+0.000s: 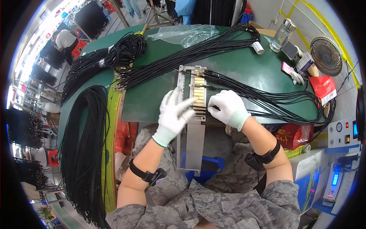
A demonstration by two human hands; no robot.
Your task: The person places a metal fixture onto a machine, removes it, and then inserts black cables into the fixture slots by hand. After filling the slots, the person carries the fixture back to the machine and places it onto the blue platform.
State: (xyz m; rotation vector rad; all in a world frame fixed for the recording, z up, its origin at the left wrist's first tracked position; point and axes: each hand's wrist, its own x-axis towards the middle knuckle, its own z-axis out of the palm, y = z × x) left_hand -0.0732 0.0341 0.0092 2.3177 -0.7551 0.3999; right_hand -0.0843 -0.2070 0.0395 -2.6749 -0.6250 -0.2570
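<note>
My left hand (172,114), in a white glove, hovers at the left side of a long metal fixture (195,143), its fingers spread and nothing in them. A row of brass-coloured slots (199,92) runs down the fixture's far part. My right hand (228,107), gloved too, is just right of the slots, its thumb and fingers curled together; what lies between them is hidden. Black cables (267,94) loop in from the right, and several of their ends lie at the fixture's far end, middle and near end.
Bundles of black cables lie across the far table (187,45) and on the left (82,133). A clear plastic bag (187,34), glass bottle (282,35), fan (326,55) and red packet (323,88) sit around the green table (148,103). Machines with displays (343,133) stand at right.
</note>
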